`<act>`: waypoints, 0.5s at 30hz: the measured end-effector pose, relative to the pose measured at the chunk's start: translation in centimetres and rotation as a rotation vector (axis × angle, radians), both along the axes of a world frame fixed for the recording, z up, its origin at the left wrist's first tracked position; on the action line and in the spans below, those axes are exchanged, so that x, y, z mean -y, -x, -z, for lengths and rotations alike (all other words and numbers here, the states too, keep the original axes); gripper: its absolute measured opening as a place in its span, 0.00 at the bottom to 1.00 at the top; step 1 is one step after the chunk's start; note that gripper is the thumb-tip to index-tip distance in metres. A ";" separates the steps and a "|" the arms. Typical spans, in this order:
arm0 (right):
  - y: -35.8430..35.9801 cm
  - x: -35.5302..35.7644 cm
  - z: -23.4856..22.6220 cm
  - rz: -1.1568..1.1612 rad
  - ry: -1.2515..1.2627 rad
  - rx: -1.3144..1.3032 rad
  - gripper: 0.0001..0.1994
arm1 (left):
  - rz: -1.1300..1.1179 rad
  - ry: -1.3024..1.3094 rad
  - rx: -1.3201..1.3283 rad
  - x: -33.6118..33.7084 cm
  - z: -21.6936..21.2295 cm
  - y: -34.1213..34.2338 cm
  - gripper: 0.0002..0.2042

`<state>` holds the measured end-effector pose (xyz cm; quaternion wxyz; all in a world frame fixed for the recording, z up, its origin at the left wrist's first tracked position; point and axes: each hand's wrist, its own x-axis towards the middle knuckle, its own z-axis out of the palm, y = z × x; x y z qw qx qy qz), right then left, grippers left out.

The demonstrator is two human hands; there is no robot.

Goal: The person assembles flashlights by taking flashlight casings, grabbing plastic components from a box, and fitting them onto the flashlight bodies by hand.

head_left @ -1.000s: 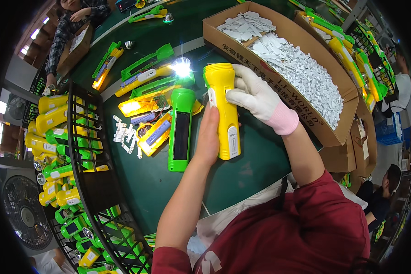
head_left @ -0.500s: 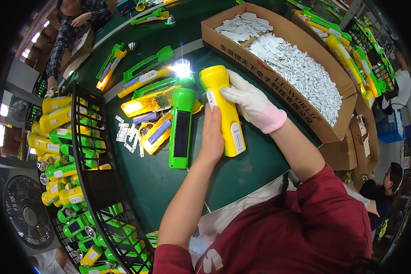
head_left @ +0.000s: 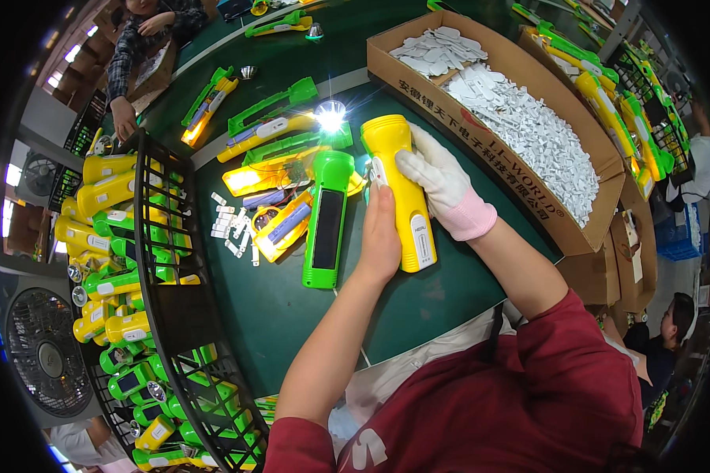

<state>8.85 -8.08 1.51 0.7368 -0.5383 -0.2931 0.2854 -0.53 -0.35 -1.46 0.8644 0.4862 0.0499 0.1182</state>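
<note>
A yellow flashlight (head_left: pixel 405 189) with a grey-white switch strip is between my two hands, its wide head pointing away from me. My bare left hand (head_left: pixel 380 229) grips its left side, fingertips by the switch. In a white glove with a pink cuff, my right hand (head_left: pixel 440 175) is closed round the right side near the head. Just left of my left hand, a green flashlight (head_left: pixel 326 225) with a dark solar panel lies on the table. Beyond it, a lit lamp cup (head_left: pixel 330 117) shines near opened yellow and green casings (head_left: pixel 272 135).
Small white parts (head_left: pixel 230 225) lie left of the green flashlight. A black basket (head_left: pixel 162 276) full of flashlights stands at the left. On the right, a cardboard box (head_left: pixel 481 118) holds many white pieces. A co-worker's hand (head_left: pixel 123 118) is by the basket's far end.
The whole view has shifted slightly, so things appear a little farther right. Both my hands keep their hold on the yellow flashlight. At the far left, the co-worker's hand is now nearer the basket.
</note>
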 end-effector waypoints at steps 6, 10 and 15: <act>0.3 0.0 -0.1 0.018 -0.063 -0.080 0.26 | -0.102 -0.114 -0.025 0.3 0.3 -0.3 0.22; 0.2 -0.2 0.3 0.045 -0.072 -0.016 0.26 | -0.110 -0.070 -0.004 0.4 0.0 -0.2 0.22; 0.2 -0.2 0.1 0.078 -0.032 0.086 0.26 | -0.041 0.004 -0.001 -0.1 0.3 -0.1 0.21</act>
